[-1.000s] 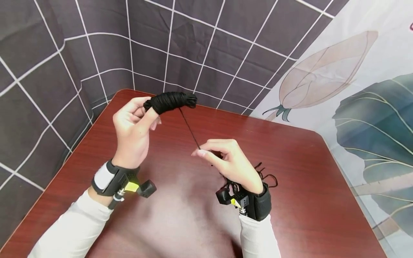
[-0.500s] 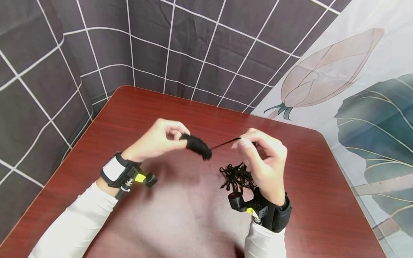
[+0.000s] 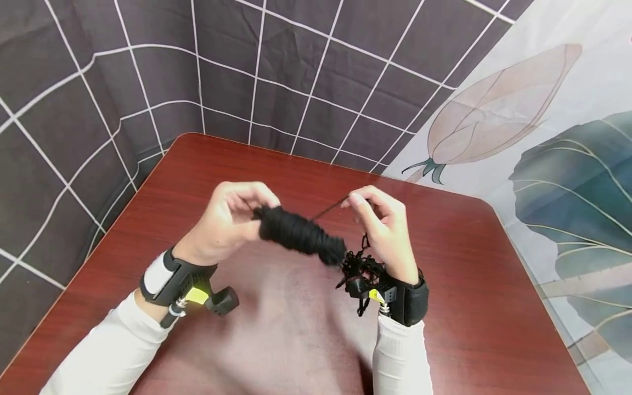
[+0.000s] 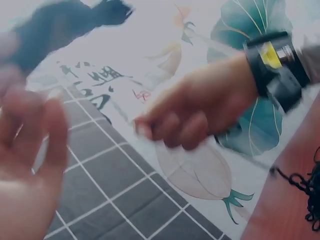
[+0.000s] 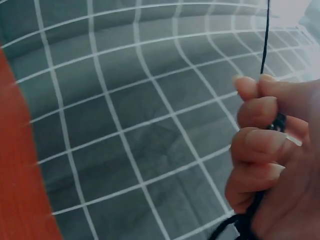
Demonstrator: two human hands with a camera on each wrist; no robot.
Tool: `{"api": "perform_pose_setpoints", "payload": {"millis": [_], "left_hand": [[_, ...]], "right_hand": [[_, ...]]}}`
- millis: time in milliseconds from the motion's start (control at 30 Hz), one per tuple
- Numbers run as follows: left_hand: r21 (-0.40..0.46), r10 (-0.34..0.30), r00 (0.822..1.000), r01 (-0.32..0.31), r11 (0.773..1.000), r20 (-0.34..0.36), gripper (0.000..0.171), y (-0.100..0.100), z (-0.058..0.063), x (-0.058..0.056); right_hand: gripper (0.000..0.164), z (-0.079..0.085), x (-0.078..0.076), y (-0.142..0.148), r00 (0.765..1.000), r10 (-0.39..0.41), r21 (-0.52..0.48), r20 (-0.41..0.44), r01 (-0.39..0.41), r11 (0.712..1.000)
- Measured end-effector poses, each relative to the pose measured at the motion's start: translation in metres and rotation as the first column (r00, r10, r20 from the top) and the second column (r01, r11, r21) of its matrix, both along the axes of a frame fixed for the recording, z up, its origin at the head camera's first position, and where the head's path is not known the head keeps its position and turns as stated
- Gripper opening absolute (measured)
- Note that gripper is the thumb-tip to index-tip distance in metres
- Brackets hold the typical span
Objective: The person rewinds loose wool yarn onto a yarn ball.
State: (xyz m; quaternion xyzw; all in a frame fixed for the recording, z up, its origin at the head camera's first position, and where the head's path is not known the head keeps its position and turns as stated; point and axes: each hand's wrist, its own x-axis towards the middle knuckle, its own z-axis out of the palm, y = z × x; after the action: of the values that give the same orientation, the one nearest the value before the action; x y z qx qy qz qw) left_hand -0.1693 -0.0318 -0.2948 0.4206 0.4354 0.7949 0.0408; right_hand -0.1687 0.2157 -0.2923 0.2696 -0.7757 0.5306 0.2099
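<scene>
My left hand [image 3: 229, 222] grips one end of a wound bundle of black cord [image 3: 298, 233], which slants down to the right above the table. From the bundle a single strand [image 3: 329, 208] runs up to my right hand [image 3: 387, 230], pinched between thumb and forefinger. The right wrist view shows the taut strand [image 5: 266, 40] leaving the fingertips, with more cord passing through the curled fingers. Below, a loose tangle of cord [image 3: 362, 266] lies on the table, partly hidden by the right wrist camera. In the left wrist view the bundle [image 4: 55, 32] is blurred.
The reddish-brown table [image 3: 276, 329] spreads under both hands. Behind it hangs a dark grey cloth with white grid lines [image 3: 296, 66], and on the right a white cloth with a plant print [image 3: 558, 164]. Each wrist carries a strapped camera [image 3: 222, 300].
The bundle has come down from the upper left and now tilts the other way, its free end lower right. My right hand has risen, then shifted slightly left, still pinching the strand.
</scene>
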Motion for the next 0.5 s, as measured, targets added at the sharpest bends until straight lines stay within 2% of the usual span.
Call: {"api": "perform_pose_setpoints", "payload": {"millis": [67,133,200,233,300,367,433,500], "left_hand": [[0.105,0.071,0.995,-0.078,0.991,0.068,0.014,0.001,0.003,0.002],[0.177,0.139,0.981,-0.161,0.971,0.133,0.013,0.002,0.005,0.001],[0.192,0.254,0.951,-0.286,0.939,0.175,0.014,0.001,0.005,-0.002],[0.183,0.325,0.927,-0.358,0.916,0.187,0.015,0.001,0.005,-0.004],[0.142,0.472,0.859,-0.502,0.853,0.197,0.018,0.000,0.003,-0.009],[0.079,0.599,0.777,-0.621,0.780,0.194,0.019,-0.001,0.000,-0.015],[0.006,0.692,0.701,-0.703,0.711,0.172,0.016,-0.003,-0.003,-0.020],[-0.097,0.765,0.635,-0.759,0.644,0.107,0.014,-0.005,-0.004,-0.023]], "right_hand": [[0.015,-0.005,-0.002,-0.008,0.999,0.023,0.087,0.044,-0.027,0.996],[0.017,-0.009,-0.002,-0.017,0.995,0.060,0.182,0.081,-0.074,0.981],[0.017,-0.009,0.000,-0.026,0.987,0.109,0.253,0.119,-0.136,0.958],[0.018,-0.010,0.002,-0.030,0.982,0.131,0.278,0.132,-0.164,0.946],[0.019,-0.008,0.007,-0.035,0.976,0.162,0.311,0.146,-0.201,0.929],[0.018,-0.003,0.012,-0.037,0.974,0.173,0.322,0.147,-0.212,0.923],[0.018,0.003,0.018,-0.037,0.978,0.168,0.330,0.125,-0.201,0.922],[0.017,0.009,0.022,-0.036,0.983,0.160,0.334,0.087,-0.180,0.925]]}}
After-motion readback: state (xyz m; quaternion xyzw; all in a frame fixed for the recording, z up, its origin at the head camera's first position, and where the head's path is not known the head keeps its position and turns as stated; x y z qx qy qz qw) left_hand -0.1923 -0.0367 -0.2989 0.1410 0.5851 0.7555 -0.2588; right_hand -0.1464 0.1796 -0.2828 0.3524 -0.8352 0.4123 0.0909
